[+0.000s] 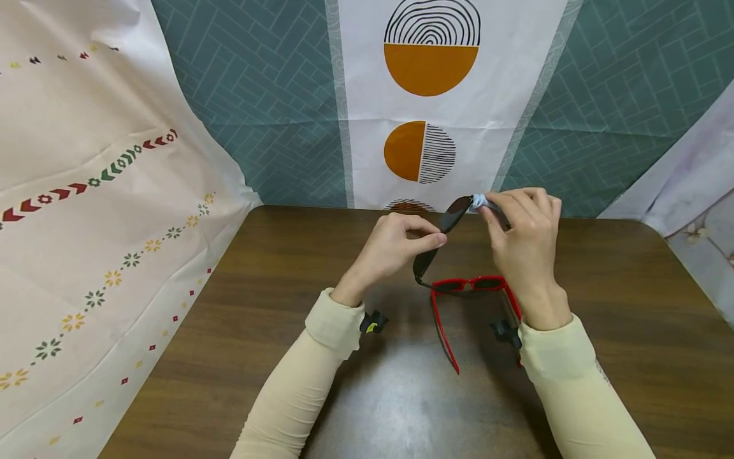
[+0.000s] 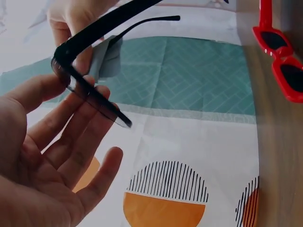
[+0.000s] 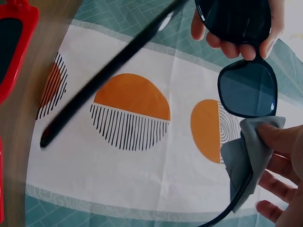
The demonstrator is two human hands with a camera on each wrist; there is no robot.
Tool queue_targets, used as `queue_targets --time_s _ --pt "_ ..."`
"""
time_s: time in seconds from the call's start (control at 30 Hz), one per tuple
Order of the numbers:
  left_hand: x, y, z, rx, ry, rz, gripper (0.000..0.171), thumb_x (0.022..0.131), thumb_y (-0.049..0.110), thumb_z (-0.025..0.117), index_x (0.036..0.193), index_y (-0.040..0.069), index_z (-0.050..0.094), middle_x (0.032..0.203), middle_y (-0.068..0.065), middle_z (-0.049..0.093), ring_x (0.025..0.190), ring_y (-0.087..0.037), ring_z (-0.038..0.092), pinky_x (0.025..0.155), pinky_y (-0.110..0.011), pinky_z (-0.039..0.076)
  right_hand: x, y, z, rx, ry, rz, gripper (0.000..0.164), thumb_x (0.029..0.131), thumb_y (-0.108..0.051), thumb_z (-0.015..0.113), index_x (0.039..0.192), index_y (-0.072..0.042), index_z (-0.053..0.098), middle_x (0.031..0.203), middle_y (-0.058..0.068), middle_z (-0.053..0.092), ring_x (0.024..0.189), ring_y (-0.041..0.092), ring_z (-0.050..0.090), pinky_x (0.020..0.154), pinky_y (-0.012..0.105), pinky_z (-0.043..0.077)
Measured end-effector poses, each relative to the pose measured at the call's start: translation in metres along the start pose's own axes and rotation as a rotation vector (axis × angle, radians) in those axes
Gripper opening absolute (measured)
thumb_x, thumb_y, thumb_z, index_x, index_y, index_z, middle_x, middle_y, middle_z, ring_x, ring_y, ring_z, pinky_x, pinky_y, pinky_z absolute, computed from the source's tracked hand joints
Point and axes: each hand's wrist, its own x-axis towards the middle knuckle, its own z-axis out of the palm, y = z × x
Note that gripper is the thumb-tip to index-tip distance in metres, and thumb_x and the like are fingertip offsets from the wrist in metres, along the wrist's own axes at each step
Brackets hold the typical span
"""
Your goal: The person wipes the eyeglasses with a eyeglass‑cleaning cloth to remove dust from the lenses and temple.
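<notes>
A pair of black sunglasses (image 1: 457, 213) is held up over the table, tilted, with its temples unfolded. My left hand (image 1: 392, 245) pinches it near the bridge between thumb and fingers. At the other end, my right hand (image 1: 524, 236) pinches a small blue-grey cloth (image 1: 479, 201). In the right wrist view this cloth (image 3: 253, 151) is folded around the hinge corner and the start of one temple, just below a dark lens (image 3: 248, 90). The other temple (image 2: 109, 23) sticks out freely in the left wrist view.
Red sunglasses (image 1: 487, 284) lie below the hands on the brown wooden table (image 1: 258, 306), temples spread toward me. A patterned white cloth (image 1: 143, 255) hangs along the left side. Behind the table hangs a green and white patterned sheet (image 1: 367, 95).
</notes>
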Motion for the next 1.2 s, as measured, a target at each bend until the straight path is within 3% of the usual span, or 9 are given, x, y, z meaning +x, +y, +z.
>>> queue_targets --time_s 0.17,0.47,0.73,1.0,1.2 --pt "0.0 -0.001 -0.004 -0.031 -0.002 -0.01 0.015 0.095 0.027 0.078 0.098 0.014 0.084 0.093 0.007 0.076 0.084 -0.009 0.064 0.075 -0.026 0.052 -0.001 0.004 -0.002 -0.036 -0.076 -0.023 0.018 0.091 -0.003 0.079 0.105 0.007 0.074 0.096 0.023 0.073 0.095 0.045 0.057 0.084 0.055 0.032" --pt "-0.001 -0.003 -0.018 -0.113 0.042 -0.038 0.013 0.095 0.025 0.077 0.096 0.014 0.084 0.092 0.005 0.076 0.079 -0.013 0.059 0.069 -0.026 0.046 0.0 0.005 -0.003 -0.032 -0.101 0.004 0.018 0.09 -0.003 0.08 0.106 0.004 0.076 0.094 0.021 0.074 0.09 0.041 0.058 0.083 0.055 0.033" --pt "-0.003 -0.006 -0.032 -0.2 0.105 -0.04 0.014 0.097 0.021 0.074 0.101 0.012 0.083 0.1 0.002 0.078 0.099 -0.012 0.068 0.092 -0.031 0.052 0.004 0.012 -0.011 -0.037 -0.049 0.013 0.015 0.09 0.0 0.079 0.102 0.007 0.075 0.092 0.023 0.074 0.087 0.044 0.058 0.084 0.051 0.031" --pt "-0.001 -0.006 -0.03 -0.229 0.05 -0.029 0.017 0.101 0.018 0.068 0.102 0.008 0.082 0.102 -0.008 0.078 0.097 -0.016 0.069 0.092 -0.03 0.053 0.006 0.021 -0.017 -0.058 -0.042 -0.011 0.016 0.093 -0.004 0.078 0.102 0.008 0.073 0.092 0.024 0.072 0.087 0.044 0.057 0.084 0.044 0.029" --pt "-0.002 -0.005 -0.031 -0.256 0.059 -0.04 0.018 0.102 0.021 0.068 0.102 0.01 0.081 0.099 -0.002 0.078 0.102 -0.015 0.068 0.098 -0.032 0.051 0.007 0.022 -0.018 -0.021 -0.041 -0.002 0.016 0.088 0.0 0.08 0.101 0.008 0.074 0.091 0.024 0.072 0.087 0.044 0.057 0.086 0.042 0.028"
